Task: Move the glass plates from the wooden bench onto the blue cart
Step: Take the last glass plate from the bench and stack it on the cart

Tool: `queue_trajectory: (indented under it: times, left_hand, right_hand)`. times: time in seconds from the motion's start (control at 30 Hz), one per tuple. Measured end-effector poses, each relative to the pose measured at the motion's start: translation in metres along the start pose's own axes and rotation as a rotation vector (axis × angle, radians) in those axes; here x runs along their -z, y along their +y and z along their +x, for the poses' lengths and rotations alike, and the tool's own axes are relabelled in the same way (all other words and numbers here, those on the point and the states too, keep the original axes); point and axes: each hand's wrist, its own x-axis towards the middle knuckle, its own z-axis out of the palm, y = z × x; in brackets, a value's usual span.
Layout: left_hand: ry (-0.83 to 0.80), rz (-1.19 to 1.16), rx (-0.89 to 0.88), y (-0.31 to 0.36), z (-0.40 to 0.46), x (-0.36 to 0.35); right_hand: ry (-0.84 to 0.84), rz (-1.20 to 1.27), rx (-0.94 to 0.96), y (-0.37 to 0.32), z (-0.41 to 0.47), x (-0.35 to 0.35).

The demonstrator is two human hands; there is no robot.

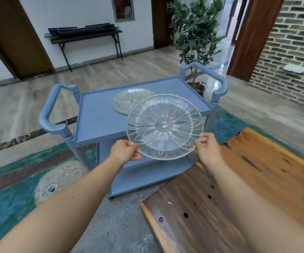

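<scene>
A clear glass plate (164, 126) with a cut flower pattern hangs in the air over the near right edge of the blue cart (96, 117). My left hand (124, 149) pinches its lower left rim and my right hand (208, 149) pinches its lower right rim. A second glass plate (127, 101) lies flat on the cart's top shelf, partly behind the held one. The wooden bench (238, 179) fills the lower right, with no plate visible on the part in view.
The cart has looped handles at both ends and a lower shelf (147, 176). A potted plant (196, 39) stands right behind the cart. A black table (85, 33) stands by the far wall. A brick wall (293, 52) rises at the right. A teal patterned rug (10, 194) covers the floor.
</scene>
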Motion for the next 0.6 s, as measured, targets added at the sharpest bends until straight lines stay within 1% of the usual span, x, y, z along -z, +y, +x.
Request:
queue_trajectory:
  times: [0.13,0.23,0.43,0.6]
  left_hand:
    - [0.046,-0.007,-0.009,0.003,0.032,0.012]
    - [0.051,-0.021,-0.036,0.009,0.072,0.026]
    - [0.034,-0.026,-0.055,0.020,0.166,0.066]
    - [-0.008,-0.018,-0.060,0.033,0.252,0.100]
  right_hand:
    - [0.005,-0.027,0.027,-0.020,0.022,-0.029]
    - [0.017,-0.014,0.008,-0.037,0.044,-0.058]
    - [0.025,-0.069,-0.044,-0.066,0.094,-0.132]
    - [0.084,-0.087,-0.087,-0.087,0.147,-0.202]
